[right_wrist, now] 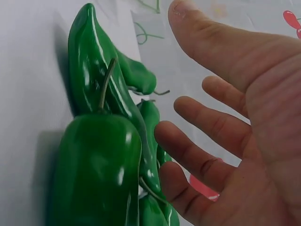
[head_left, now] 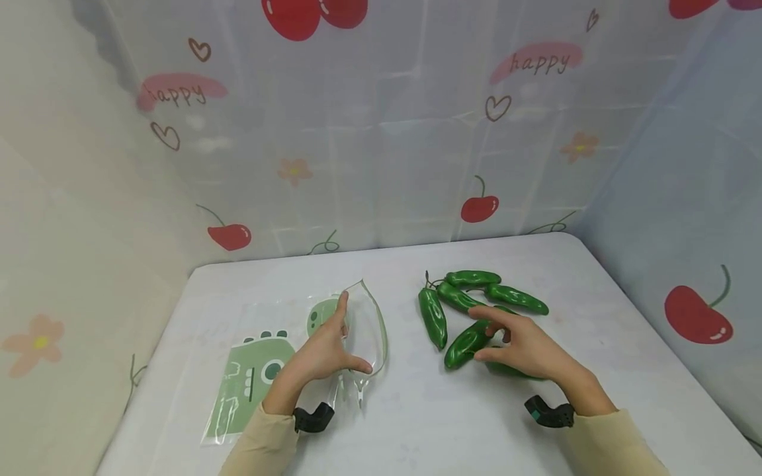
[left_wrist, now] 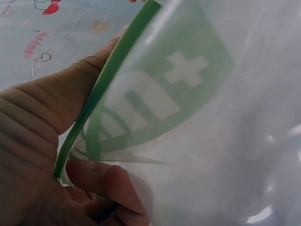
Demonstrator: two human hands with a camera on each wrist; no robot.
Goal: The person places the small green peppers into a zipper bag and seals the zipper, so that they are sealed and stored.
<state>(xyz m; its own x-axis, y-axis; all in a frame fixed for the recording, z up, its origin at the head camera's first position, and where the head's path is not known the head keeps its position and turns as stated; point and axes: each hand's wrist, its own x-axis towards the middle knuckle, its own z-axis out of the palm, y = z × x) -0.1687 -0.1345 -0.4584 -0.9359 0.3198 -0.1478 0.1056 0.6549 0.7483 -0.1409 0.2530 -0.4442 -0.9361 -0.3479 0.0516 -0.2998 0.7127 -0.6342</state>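
Note:
A clear plastic zip bag (head_left: 253,387) with a green cartoon print lies at the left of the table. My left hand (head_left: 318,354) holds it by its mouth, thumb and index finger spread apart. In the left wrist view, the green zip edge (left_wrist: 101,84) runs past the thumb, and curled fingers (left_wrist: 89,176) are at the bag's rim. My right hand (head_left: 526,344) hovers over several green peppers (head_left: 432,317), fingers loosely bent and apart. One pepper (head_left: 467,345) lies just beside its fingertips. The right wrist view shows nothing in that hand (right_wrist: 263,127), with a large pepper (right_wrist: 96,165) close by.
Both hands work over a white table (head_left: 411,423). A printed curtain (head_left: 387,132) with cherries, hearts and flowers stands behind it and along both sides. Black cameras (head_left: 314,418) are strapped to the wrists.

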